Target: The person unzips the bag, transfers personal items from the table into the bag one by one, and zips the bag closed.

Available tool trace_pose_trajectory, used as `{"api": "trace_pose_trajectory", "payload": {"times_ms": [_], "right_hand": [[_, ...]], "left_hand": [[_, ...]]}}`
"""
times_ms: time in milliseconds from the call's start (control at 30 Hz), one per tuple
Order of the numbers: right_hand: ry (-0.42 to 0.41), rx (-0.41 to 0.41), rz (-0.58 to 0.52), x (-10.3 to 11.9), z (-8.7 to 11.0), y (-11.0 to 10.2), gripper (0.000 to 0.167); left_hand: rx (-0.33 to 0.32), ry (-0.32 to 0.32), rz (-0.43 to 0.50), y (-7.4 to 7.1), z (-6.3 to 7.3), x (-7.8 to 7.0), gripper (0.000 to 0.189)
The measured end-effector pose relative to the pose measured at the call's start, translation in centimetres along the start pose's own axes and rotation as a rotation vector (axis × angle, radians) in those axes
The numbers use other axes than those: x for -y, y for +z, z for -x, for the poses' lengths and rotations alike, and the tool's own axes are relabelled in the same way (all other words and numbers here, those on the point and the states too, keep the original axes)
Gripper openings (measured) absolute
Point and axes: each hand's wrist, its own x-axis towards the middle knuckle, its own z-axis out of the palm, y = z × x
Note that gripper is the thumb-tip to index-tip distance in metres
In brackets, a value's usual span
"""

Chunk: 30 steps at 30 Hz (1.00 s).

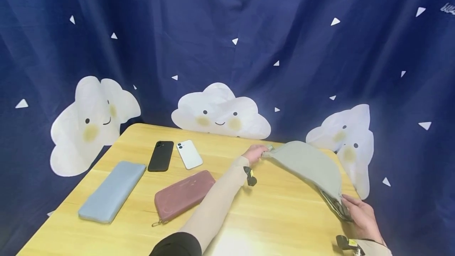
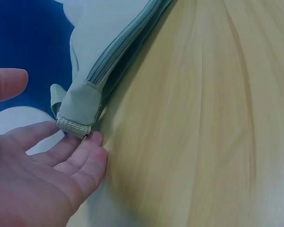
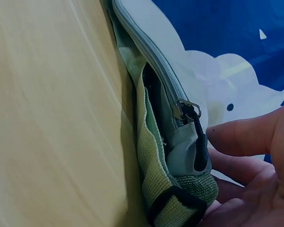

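A pale grey-green crescent-shaped crossbody bag [image 1: 309, 165] lies on the right of the table, its curved side toward the curtain. At its far-left end is my left hand [image 1: 254, 154], its fingertips touching the webbing tab while the thumb stands well apart, as the left wrist view shows of the hand [image 2: 52, 175]. At the near-right end, my right hand [image 1: 362, 214] pinches the bag's corner between thumb and fingers. Close to that thumb, the zipper pull [image 3: 187, 111] sits at the end of the zip, and a webbing strap [image 3: 151, 146] with a black buckle [image 3: 177, 205] runs below.
Left on the wooden table [image 1: 281, 216] lie a light blue pouch [image 1: 111, 192], a black phone [image 1: 161, 156], a white phone [image 1: 190, 154] and a dark pink zip wallet [image 1: 185, 194], partly behind my left forearm. A navy curtain [image 1: 227, 58] with clouds hangs behind the table.
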Motion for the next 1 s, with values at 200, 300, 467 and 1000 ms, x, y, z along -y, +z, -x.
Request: {"api": "trace_pose_trajectory", "payload": {"times_ms": [200,300,467,1000], "right_hand": [[-0.017,0.038,-0.033,0.4,0.1,0.7,0.064],[-0.026,0.058,-0.083,0.8,0.3,1.1,0.064],[-0.041,0.073,-0.125,1.6,0.7,2.3,0.067],[-0.083,0.126,-0.049,3.0,1.4,6.0,0.065]], "left_hand": [[0.024,-0.03,0.03,-1.8,-1.0,0.7,0.043],[0.017,-0.072,0.037,-2.7,-1.4,1.0,0.039],[0.001,-0.11,0.033,-4.4,-1.0,0.9,0.042],[-0.023,-0.146,-0.013,-9.0,2.1,1.2,0.052]]}}
